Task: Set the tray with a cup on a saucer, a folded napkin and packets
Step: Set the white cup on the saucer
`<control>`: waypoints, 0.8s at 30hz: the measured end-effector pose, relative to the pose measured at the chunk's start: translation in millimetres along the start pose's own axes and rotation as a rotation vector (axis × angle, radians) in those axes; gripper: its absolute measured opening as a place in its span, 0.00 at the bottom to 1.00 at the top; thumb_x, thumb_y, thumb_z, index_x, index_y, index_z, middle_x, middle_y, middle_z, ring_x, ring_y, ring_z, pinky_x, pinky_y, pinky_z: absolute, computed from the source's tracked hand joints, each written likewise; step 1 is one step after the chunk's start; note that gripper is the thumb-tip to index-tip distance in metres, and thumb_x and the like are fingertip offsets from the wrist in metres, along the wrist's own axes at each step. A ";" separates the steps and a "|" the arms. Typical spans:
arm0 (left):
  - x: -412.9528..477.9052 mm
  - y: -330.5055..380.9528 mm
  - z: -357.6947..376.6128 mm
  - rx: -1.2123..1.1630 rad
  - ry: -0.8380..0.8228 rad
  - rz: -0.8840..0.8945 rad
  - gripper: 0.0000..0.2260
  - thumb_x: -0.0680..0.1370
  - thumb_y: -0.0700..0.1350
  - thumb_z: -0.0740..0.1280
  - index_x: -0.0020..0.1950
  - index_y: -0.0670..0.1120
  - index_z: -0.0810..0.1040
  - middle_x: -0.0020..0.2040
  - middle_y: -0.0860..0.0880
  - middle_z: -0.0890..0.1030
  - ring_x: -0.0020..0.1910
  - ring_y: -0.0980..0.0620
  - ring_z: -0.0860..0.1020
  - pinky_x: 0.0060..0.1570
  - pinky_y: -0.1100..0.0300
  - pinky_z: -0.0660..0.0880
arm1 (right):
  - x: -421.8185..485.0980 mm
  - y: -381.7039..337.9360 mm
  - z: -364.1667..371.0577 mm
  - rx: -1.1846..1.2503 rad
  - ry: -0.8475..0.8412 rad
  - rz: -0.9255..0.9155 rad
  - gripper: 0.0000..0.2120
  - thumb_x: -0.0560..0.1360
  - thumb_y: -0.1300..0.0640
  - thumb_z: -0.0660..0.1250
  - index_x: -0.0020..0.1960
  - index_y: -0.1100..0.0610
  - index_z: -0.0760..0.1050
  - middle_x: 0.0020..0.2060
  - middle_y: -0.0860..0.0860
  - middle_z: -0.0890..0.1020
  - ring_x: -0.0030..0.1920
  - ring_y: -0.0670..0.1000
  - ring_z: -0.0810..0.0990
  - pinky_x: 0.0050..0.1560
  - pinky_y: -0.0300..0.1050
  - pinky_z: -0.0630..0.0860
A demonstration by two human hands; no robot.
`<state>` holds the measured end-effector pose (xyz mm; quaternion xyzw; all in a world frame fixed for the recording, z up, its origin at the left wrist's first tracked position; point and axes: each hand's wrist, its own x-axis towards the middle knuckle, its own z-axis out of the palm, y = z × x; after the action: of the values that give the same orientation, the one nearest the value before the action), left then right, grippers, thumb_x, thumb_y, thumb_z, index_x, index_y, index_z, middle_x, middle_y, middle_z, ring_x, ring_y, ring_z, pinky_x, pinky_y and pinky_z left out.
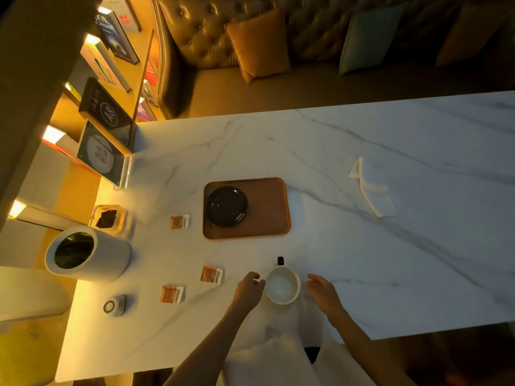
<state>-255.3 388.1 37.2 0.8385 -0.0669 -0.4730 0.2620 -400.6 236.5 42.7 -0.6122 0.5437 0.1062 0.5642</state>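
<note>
Cup [282, 285] between both open hands' grip

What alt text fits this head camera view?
Two bare hands, left and right, flank a white cup on a marble table; beyond, a black saucer sits on a wooden tray.

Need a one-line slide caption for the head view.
Both hands flank a white cup on marble; black saucer waits on wooden tray, napkin and packets untouched.
</note>
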 end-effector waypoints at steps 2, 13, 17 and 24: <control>-0.5 1.5 6.6 -0.010 -0.046 -0.019 0.19 0.81 0.48 0.62 0.70 0.42 0.70 0.65 0.40 0.77 0.62 0.41 0.76 0.62 0.52 0.72 | 1.0 -3.1 8.9 -0.007 -0.032 0.009 0.21 0.78 0.58 0.61 0.71 0.58 0.67 0.65 0.58 0.75 0.61 0.57 0.75 0.63 0.53 0.73; 7.5 3.1 25.7 -0.222 -0.119 -0.121 0.23 0.80 0.36 0.60 0.75 0.41 0.62 0.65 0.32 0.75 0.64 0.32 0.74 0.63 0.41 0.72 | 13.4 -5.9 21.8 0.024 -0.158 0.044 0.22 0.77 0.64 0.61 0.70 0.55 0.67 0.55 0.58 0.79 0.52 0.57 0.79 0.52 0.55 0.80; 11.3 3.4 26.8 -0.345 -0.124 -0.173 0.25 0.79 0.35 0.59 0.76 0.41 0.60 0.57 0.36 0.77 0.48 0.40 0.79 0.43 0.51 0.78 | 22.4 -6.1 19.5 0.144 -0.231 0.176 0.27 0.78 0.63 0.62 0.74 0.53 0.59 0.59 0.59 0.77 0.54 0.60 0.80 0.55 0.58 0.78; 8.5 8.7 25.1 -0.413 -0.131 -0.146 0.21 0.76 0.28 0.56 0.68 0.39 0.72 0.48 0.38 0.76 0.45 0.40 0.75 0.35 0.56 0.71 | 28.3 -10.0 23.4 0.072 -0.242 0.068 0.19 0.75 0.66 0.66 0.64 0.56 0.74 0.52 0.55 0.80 0.55 0.59 0.78 0.55 0.63 0.78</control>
<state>-270.3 368.1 24.7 0.7372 0.0752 -0.5477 0.3884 -370.5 237.6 19.5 -0.5556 0.4956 0.1788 0.6432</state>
